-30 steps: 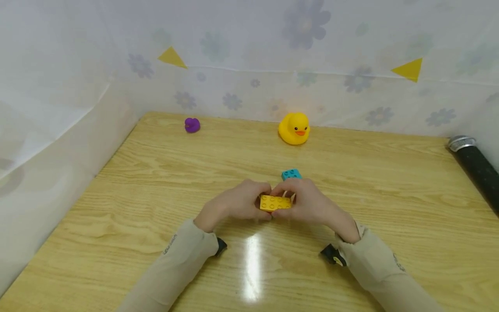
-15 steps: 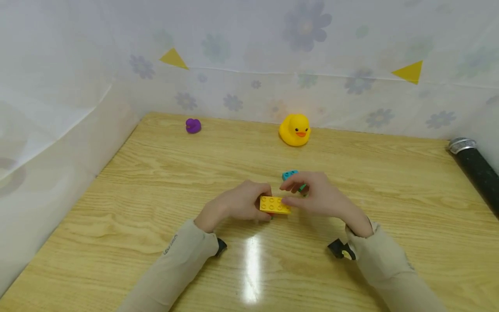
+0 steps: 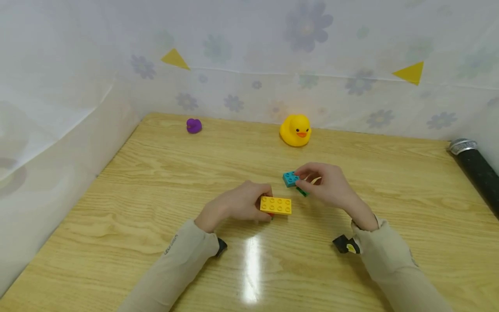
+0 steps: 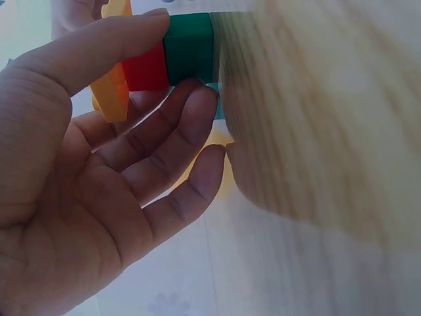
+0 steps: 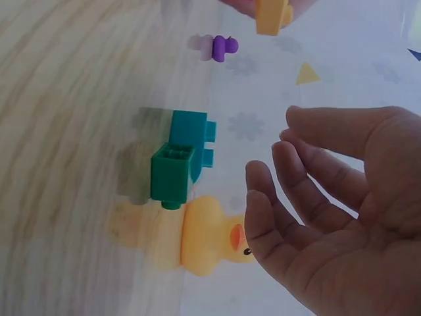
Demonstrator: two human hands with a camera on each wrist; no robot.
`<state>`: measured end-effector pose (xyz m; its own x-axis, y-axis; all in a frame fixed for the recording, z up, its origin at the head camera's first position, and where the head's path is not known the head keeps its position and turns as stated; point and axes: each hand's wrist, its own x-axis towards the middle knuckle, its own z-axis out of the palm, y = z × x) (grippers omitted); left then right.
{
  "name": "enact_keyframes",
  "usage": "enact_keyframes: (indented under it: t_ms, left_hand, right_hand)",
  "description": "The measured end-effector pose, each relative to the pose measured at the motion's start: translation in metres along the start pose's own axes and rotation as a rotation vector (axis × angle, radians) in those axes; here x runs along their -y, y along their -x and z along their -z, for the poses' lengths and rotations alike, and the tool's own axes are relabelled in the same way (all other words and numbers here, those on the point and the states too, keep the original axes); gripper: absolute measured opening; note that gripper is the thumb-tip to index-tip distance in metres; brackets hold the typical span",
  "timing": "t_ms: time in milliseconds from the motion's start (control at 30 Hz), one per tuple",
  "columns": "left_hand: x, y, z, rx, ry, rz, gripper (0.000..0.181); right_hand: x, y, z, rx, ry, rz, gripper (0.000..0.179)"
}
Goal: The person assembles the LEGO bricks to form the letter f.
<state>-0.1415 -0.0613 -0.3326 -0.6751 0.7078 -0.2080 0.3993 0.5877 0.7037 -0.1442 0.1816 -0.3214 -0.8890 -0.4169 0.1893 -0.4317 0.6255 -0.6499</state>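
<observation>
A small brick stack [image 4: 154, 71] stands in the near middle of the wooden table [image 3: 128, 199]. Its top is a long yellow brick [image 3: 276, 206], whose eight studs face up; under it come a red brick [image 4: 143, 75] and a green brick [image 4: 189, 49], the lowest one, down at the tabletop. The left hand [image 3: 241, 201] grips this stack, its thumb on one side and curved fingers on the other, while the yellow brick juts out past the fingertips.

The right hand [image 3: 327, 186] holds nothing: thumb and fingers are spread apart and gently curved, hovering above a teal brick [image 3: 290, 179]. In the right wrist view a gap shows between the fingertips and that brick. The teal brick sits with its studs up, just beyond the stack and to its right. At its near side a smaller green block [image 5: 172, 174] lies on its side; whether the two touch is hard to tell.

Farther back, a yellow duck [image 3: 295, 131] sits near the table's far edge, and a smaller purple duck [image 3: 193, 126] is well off to its left. A black microphone [image 3: 475, 173] with a silver head lies at the right edge. Behind hangs a white flowered cloth [image 3: 249, 47] with two yellow triangles [image 3: 175, 59] on it.
</observation>
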Motion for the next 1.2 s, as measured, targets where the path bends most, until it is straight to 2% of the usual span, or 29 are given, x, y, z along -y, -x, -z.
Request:
enact_keyframes:
  t_ms: [333,533,767,933,1200]
  left_hand:
    - [-0.001,-0.001,0.0,0.013,-0.004,0.015,0.028]
    - [0.0,-0.001,-0.001,0.012,0.006,0.02,0.027]
    - [0.0,0.0,-0.001,0.012,0.002,0.029,0.027]
    - [-0.001,0.001,0.0,0.013,-0.014,0.044,0.028]
    - [0.001,0.0,0.0,0.009,-0.043,0.03,0.028]
  right_hand:
    - [-0.007,0.003,0.001,0.01,0.04,-0.029,0.016]
    - [-0.01,0.004,-0.001,0.013,0.073,-0.103,0.017]
    - [-0.013,0.003,-0.002,0.064,0.099,-0.175,0.019]
    - [-0.012,0.002,-0.002,0.107,0.1,-0.194,0.018]
    - [-0.009,0.0,-0.003,0.175,0.099,-0.222,0.025]
